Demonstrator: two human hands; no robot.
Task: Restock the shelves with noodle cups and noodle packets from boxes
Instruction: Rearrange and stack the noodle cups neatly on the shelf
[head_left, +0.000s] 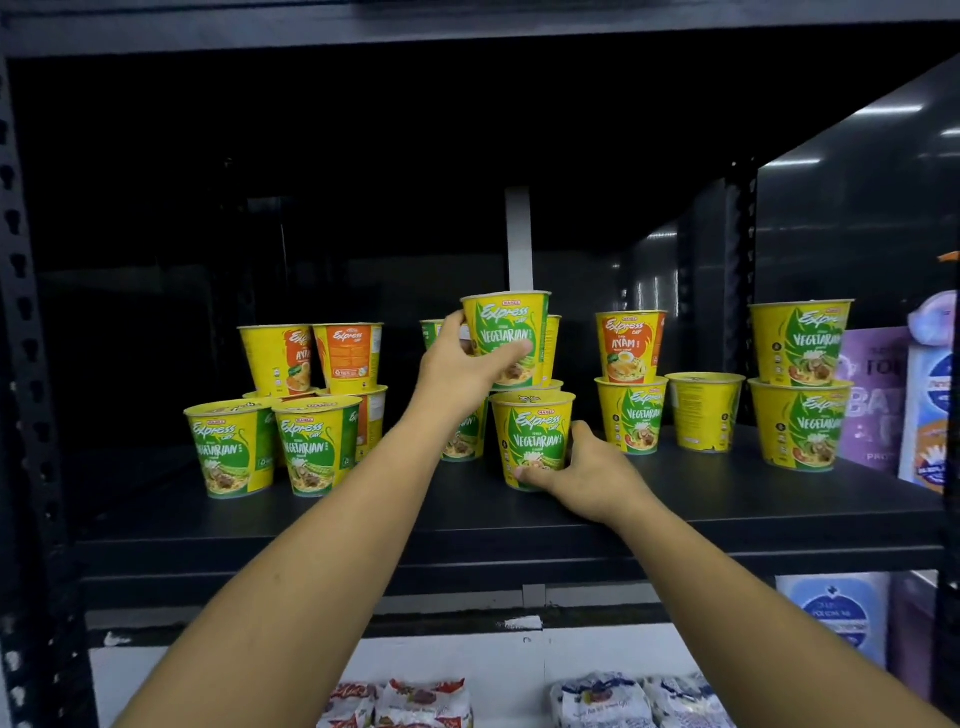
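My left hand (462, 371) grips a yellow-green Vegetarian noodle cup (511, 325), held above a second row of cups at the middle of the black shelf (675, 514). My right hand (587, 475) wraps its thumb and fingers round the base of another Vegetarian cup (532, 436) standing on the shelf just below. To the left, several yellow cups (275, 447) stand in two stacked layers, some orange Ayam ones (347, 358) on top. To the right, an Ayam cup (629, 345) sits on a Vegetarian cup, beside a plain yellow cup (704, 410) and a two-cup stack (800, 387).
Purple and blue packaged goods (914, 395) stand at the shelf's right end. A perforated black upright (28, 364) frames the left side. On the lower white shelf lie noodle packets (421, 701) and blue-white packets (623, 699). Bare shelf surface lies in front of the cups.
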